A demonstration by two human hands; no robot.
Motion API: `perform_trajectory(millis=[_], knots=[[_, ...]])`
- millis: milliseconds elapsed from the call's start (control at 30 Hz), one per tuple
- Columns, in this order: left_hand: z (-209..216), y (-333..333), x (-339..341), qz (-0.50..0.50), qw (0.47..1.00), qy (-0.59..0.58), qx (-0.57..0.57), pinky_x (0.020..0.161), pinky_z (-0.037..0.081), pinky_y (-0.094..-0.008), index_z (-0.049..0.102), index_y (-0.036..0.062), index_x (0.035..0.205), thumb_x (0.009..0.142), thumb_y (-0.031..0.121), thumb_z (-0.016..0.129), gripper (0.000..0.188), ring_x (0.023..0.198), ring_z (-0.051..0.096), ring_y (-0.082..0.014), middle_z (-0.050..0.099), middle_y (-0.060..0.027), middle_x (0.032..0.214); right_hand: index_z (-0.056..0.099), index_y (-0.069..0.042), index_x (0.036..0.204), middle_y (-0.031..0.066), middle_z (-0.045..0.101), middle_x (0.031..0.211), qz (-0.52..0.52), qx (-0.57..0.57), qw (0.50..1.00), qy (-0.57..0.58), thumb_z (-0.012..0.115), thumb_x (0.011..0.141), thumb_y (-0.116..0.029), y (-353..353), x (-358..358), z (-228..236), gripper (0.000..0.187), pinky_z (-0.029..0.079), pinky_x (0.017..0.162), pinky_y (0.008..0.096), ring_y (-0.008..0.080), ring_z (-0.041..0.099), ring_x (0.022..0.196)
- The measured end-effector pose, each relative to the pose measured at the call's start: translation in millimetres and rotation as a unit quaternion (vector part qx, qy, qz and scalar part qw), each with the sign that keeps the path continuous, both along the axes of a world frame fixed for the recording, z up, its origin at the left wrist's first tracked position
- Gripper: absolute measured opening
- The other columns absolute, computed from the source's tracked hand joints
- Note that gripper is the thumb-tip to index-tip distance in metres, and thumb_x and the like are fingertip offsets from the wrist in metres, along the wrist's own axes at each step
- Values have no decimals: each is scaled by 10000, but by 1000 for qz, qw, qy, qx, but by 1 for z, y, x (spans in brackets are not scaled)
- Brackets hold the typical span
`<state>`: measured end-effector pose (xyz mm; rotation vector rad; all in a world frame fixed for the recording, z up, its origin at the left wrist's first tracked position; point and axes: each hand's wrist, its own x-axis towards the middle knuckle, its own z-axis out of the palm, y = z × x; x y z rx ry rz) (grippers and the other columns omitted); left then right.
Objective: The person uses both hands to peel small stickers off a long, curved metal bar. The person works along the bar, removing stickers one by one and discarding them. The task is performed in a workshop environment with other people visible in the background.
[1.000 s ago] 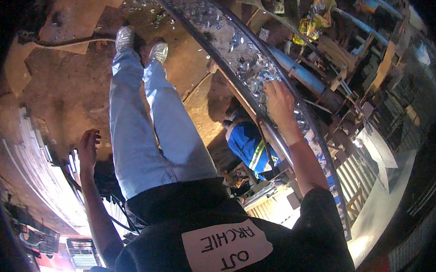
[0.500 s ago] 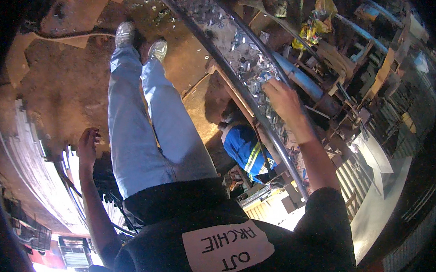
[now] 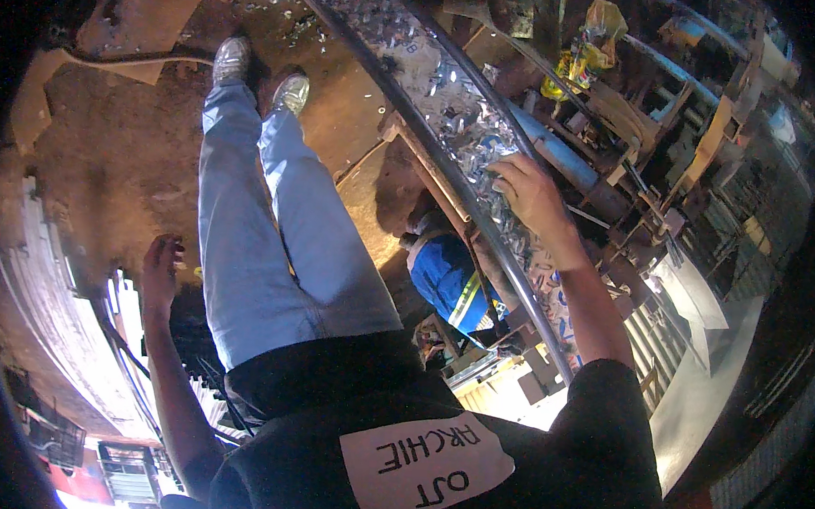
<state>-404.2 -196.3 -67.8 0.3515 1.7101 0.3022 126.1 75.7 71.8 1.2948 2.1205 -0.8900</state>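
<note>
My right hand reaches over a long trough full of small shiny metal scraps. Its fingers are bent together and point down at the scraps; whatever lies between them is too small to make out. Two dark metal rails, a near rail and a far rail, border the trough. My left hand hangs by my left leg, fingers loosely curled and slightly apart, holding nothing I can see.
Below the near rail shows a person's blue garment with a reflective stripe. Long pale metal lengths lie at the left. A hose crosses the brown floor. Beyond the trough are a blue pipe, a yellow plastic bag and mixed metal stock.
My right hand has shifted slightly, its fingers drawn a little back along the scraps. The left hand has moved slightly. The whole view has tilted a little.
</note>
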Motion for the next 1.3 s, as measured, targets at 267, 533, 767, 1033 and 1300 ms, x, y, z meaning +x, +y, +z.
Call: perform_trajectory(millis=[267,533,767,1033,1300], knots=[[1,-3,0,-35,999,0,14,705,465,-279,632,25,1100,999,264,478,301,799,598,-151,653,-64,910,645,-111,1055,55,597,1030,171,-7,985,14,615,780,-81,9,1,-11,279,547,735,381,260,614,961],[4,-4,-2,-20,999,6,-25,680,454,-270,635,36,1094,1006,280,476,304,791,591,-136,651,-56,894,607,-83,966,65,554,990,258,-13,964,-65,524,855,-142,10,-4,-21,151,579,651,395,263,603,979],[5,-13,0,-68,997,32,-5,685,473,-271,627,32,1111,1007,227,475,268,785,607,-136,657,-64,902,607,-74,956,96,566,1037,198,-54,976,-74,535,841,-88,13,-5,-15,136,545,778,398,300,596,984],[-1,-15,1,-15,999,25,-38,712,486,-282,632,37,1104,1008,222,471,264,802,615,-151,664,-73,944,648,-62,1022,114,593,1011,-20,-28,999,29,620,854,-75,18,3,-3,171,490,866,397,322,595,967],[-3,-13,4,-29,999,16,-9,735,476,-299,640,34,1091,1001,297,481,320,801,613,-158,671,-75,932,667,-46,931,83,605,990,79,-34,995,44,686,797,-97,11,8,-11,145,497,779,379,270,597,915]])
